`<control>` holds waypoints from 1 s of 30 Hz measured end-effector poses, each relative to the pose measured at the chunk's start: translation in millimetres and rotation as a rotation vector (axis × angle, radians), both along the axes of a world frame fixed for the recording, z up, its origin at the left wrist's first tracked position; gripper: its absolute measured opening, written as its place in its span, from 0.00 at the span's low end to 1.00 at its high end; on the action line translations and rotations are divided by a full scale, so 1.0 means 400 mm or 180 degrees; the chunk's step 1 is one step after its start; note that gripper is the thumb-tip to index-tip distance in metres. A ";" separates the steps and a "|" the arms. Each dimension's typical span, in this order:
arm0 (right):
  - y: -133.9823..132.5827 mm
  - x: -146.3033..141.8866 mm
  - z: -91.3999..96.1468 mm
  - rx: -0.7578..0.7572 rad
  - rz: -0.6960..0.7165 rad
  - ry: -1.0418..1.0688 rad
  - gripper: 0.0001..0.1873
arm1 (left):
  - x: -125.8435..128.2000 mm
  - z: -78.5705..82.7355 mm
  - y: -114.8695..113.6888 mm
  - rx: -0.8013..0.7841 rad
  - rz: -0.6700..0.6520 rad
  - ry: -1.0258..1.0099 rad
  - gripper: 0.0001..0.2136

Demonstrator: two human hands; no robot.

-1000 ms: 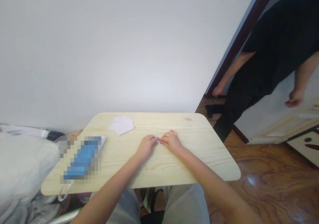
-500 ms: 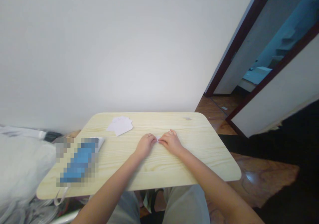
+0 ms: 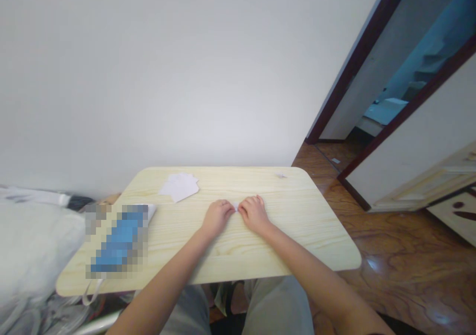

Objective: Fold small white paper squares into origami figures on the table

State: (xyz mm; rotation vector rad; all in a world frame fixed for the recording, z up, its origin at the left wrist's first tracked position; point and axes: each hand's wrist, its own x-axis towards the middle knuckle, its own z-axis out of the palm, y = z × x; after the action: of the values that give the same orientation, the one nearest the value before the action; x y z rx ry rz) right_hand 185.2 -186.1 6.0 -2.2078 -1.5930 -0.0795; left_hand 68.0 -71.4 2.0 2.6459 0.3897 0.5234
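Note:
My left hand (image 3: 216,217) and my right hand (image 3: 254,213) rest close together on the pale wooden table (image 3: 305,226), near its middle. Both have their fingers curled and pinch a tiny white scrap of paper (image 3: 235,206) between them. Only a sliver of the scrap shows between the fingertips. A small pile of white paper pieces (image 3: 179,186) lies farther back on the left, apart from both hands.
A blurred blue and white object (image 3: 119,238) lies at the table's left front corner. Pale bedding (image 3: 33,245) sits left of the table. A white wall stands behind. An open doorway (image 3: 390,106) and wooden floor (image 3: 405,260) are on the right.
A person in black who stood in the doorway passed close by and has left view. My hands stayed pinched on the scrap, with the right fingers drawn slightly closer.

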 end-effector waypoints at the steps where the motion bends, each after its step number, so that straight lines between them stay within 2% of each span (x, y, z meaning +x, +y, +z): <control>1: 0.000 -0.001 0.000 -0.0013 0.0006 -0.0010 0.06 | 0.001 0.003 -0.002 0.0063 0.0056 0.0041 0.08; 5: -0.003 0.002 0.003 -0.0013 0.0171 -0.0067 0.06 | 0.004 0.016 -0.007 0.0172 0.0238 0.0146 0.08; 10: -0.004 0.004 0.006 -0.0011 0.0195 -0.0068 0.06 | 0.003 0.018 -0.009 0.0197 0.0257 0.0198 0.08; 20: 0.010 -0.002 -0.001 0.0037 -0.0287 0.0243 0.07 | -0.002 0.020 -0.009 0.0112 0.0259 0.0174 0.09; 30: 0.011 0.005 -0.020 0.0040 -0.0527 0.0408 0.08 | 0.014 0.015 -0.013 -0.0255 0.0807 0.0273 0.07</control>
State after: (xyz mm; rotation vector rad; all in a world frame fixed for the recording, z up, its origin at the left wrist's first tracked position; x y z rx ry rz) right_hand 187.3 -181.7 -1.9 -2.2825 -1.3375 0.0045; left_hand 73.6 -76.7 7.9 2.5617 0.7634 0.4607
